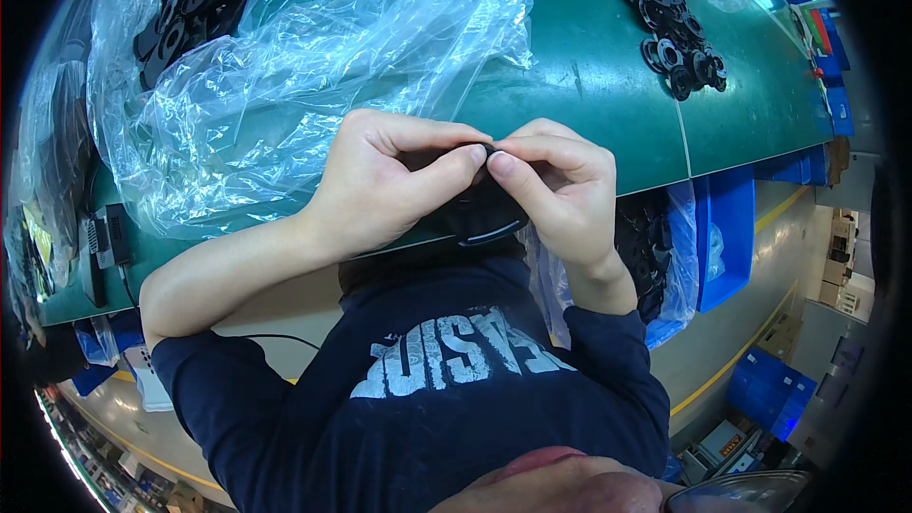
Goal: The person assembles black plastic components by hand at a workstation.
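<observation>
Both my hands meet at the near edge of the green table. My left hand (385, 176) pinches a small black piece between thumb and forefinger. From the other side, the thumb and forefinger of my right hand (562, 180) press on that same spot. A dark black part (480, 214) with a shiny curved edge shows just below the fingers. Whether it is joined to the pinched piece I cannot tell, since my fingers hide most of it.
Clear plastic bags (332, 66) cover the table's left, with flat black parts (195, 5) heaped on them. Black ring-shaped parts (674, 33) lie at the far right. Below the right edge stands a blue bin (727, 237). A small black device (109, 236) sits at the left.
</observation>
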